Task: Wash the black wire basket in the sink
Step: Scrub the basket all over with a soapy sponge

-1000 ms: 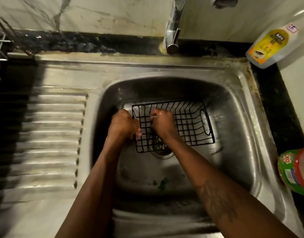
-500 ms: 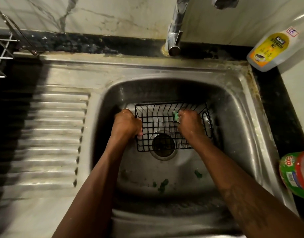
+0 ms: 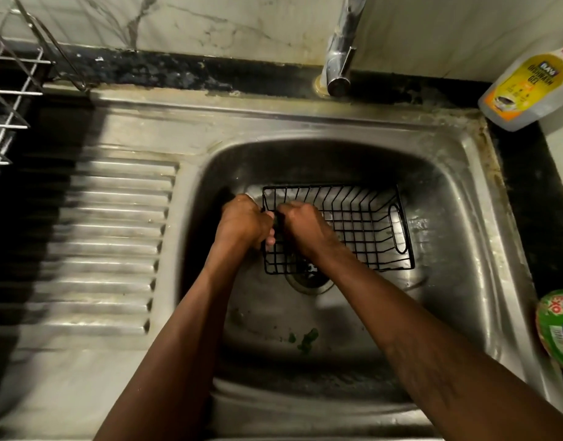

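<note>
Down in the sink (image 3: 448,249), seen from the head camera, the black wire basket (image 3: 362,230) sits on the basin floor, slightly towards the far side. Its near left corner overlaps the round drain (image 3: 308,280). An oval handle loop shows on its right end.

Both bare forearms reach in from the near edge. The left hand (image 3: 243,222) grips the basket's left end wall from outside, fingers curled over the rim and the thumb pressed against the wires. The right hand (image 3: 305,229) is just beside it, inside the basket at the same left end, knuckles up and fingers curled downward. I cannot tell whether it pinches the wire or holds something, since the fingertips are hidden under the hand.

A few green scraps (image 3: 305,338) lie on the basin floor nearer the camera. The chrome tap (image 3: 340,55) stands at the far edge, its spout above the basin. The ribbed draining board (image 3: 114,233) lies to the left, and a metal wire rack (image 3: 6,90) sits at the far left. A dishwash gel bottle (image 3: 528,87) with a yellow label stands at the far right corner. A green tub (image 3: 556,326) sits on the right counter.
</note>
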The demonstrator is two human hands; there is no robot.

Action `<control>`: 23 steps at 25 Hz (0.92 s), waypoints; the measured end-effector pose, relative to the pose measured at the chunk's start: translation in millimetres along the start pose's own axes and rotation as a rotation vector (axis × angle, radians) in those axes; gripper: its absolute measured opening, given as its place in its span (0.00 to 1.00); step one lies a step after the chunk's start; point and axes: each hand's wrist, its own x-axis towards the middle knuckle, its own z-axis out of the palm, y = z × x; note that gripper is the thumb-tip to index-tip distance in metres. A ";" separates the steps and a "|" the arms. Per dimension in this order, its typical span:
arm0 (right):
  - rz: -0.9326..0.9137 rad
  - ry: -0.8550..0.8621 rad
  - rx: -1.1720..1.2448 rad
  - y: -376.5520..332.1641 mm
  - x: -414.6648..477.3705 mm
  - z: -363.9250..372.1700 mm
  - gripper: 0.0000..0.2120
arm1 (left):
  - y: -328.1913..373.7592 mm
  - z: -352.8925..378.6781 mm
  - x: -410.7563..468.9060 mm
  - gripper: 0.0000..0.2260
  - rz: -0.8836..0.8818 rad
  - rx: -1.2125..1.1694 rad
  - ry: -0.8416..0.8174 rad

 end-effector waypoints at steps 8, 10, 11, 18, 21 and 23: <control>-0.181 -0.317 0.045 16.4 -17.5 -2.9 0.09 | -0.4 -0.1 -1.3 0.14 0.009 -0.014 0.071; -0.171 -0.307 0.028 17.1 -7.9 -6.6 0.06 | -0.9 0.7 -0.9 0.13 0.009 -0.015 0.051; -0.116 -0.241 0.006 18.0 4.1 -6.6 0.05 | -1.2 1.5 0.0 0.13 0.004 -0.038 0.038; -0.082 -0.423 0.233 5.5 -15.9 -11.3 0.05 | -1.3 -1.0 2.9 0.13 -0.021 -0.031 0.042; -0.137 -0.450 0.227 11.2 -25.7 -14.7 0.07 | -1.7 3.9 0.4 0.16 0.016 0.005 0.022; -0.092 -0.256 0.176 19.6 -4.1 -14.5 0.06 | -1.0 6.0 2.4 0.14 -0.004 -0.058 0.022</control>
